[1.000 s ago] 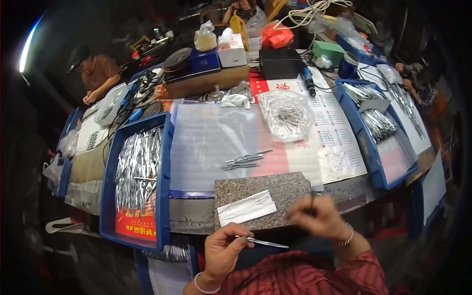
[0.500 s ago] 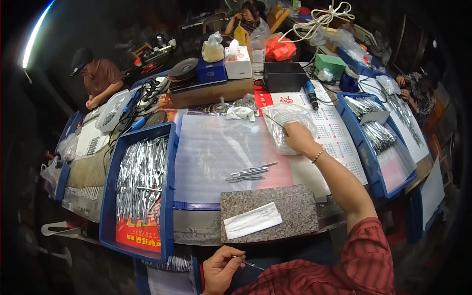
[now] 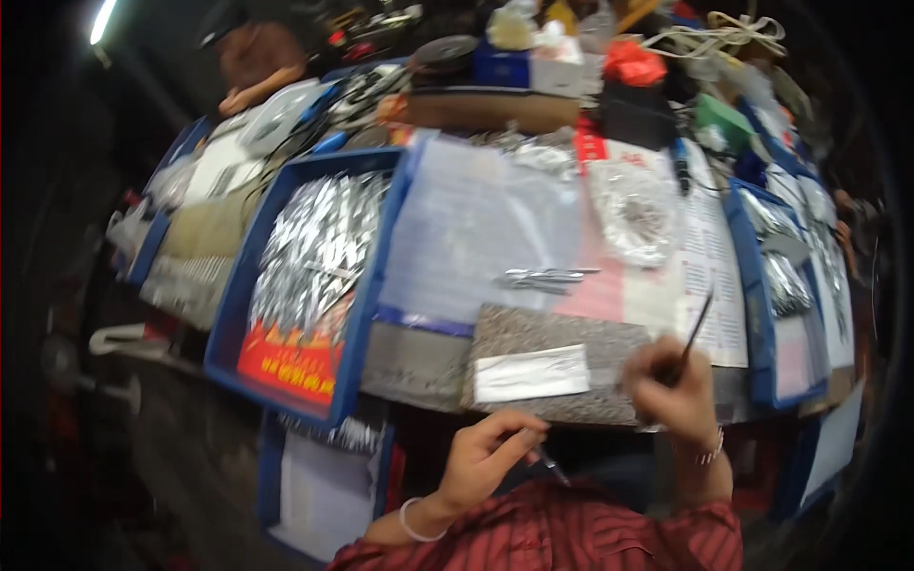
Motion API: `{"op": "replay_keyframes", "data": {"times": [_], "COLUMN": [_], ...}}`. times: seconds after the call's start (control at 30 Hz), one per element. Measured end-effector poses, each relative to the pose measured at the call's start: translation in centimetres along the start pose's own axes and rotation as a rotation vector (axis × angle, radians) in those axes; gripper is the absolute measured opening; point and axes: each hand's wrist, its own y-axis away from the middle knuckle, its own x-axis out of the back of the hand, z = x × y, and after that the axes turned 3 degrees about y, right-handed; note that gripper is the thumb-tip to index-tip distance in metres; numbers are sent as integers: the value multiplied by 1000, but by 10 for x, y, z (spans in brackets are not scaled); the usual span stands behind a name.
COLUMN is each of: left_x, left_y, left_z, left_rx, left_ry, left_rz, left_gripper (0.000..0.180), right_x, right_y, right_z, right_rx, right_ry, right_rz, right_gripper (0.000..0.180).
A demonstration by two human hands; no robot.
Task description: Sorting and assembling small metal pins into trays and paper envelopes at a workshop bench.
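My left hand [image 3: 487, 459], near the front of the bench, is closed on a slim shiny metal piece [image 3: 552, 466]; its tip points down and right. My right hand [image 3: 678, 395], blurred by motion, grips a thin dark rod [image 3: 701, 322] that slants up past the fingers. That hand hovers at the right end of a speckled stone slab [image 3: 619, 335]. On the slab lies a folded white cloth or paper [image 3: 531, 374]. Just behind it, a few slender silvery metal pieces [image 3: 543, 279] rest on a clear plastic sheet [image 3: 466, 214].
To the left stands a blue tray [image 3: 221, 328] heaped with silvery metal pieces [image 3: 314, 247]. Another blue tray [image 3: 762, 357] with bundled pieces is at the right. A crumpled clear plastic bag [image 3: 633, 214] lies beyond the slab. A person [image 3: 262, 62] sits at the far left.
My right hand has come back from the plastic bag toward me, with the thin dark rod in it. My left hand still holds the metal piece. The whole view has shifted.
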Motion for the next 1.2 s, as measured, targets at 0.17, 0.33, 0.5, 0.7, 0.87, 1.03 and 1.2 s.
{"op": "replay_keyframes", "data": {"times": [0.17,0.33,0.5,0.7,0.87,1.03,1.2], "left_x": [-5,-3,1,-2,-3,2,9], "left_y": [-5,0,-1,-1,1,-2,-7], "left_z": [-5,6,1,0,-1,-3,4], "left_rx": [-10,-22,-45,-62,-62,-80,15], "left_ry": [175,216,256,231,194,142,78], "left_rz": [9,88,105,100,134,165,62], "left_gripper": [20,19,20,19,18,18,15], "right_x": [-41,-55,-56,-60,-66,-76,-64], "right_y": [39,48,45,46,49,49,41], "right_z": [26,40,34,34,42,52,48], "right_rx": [36,210,371,489,537,555,629], "right_ry": [75,35,232,317,362,414,502], "right_rz": [-145,-49,-124,-109,-125,-110,-110], "right_gripper": [15,20,26,30,32,31,28]}}
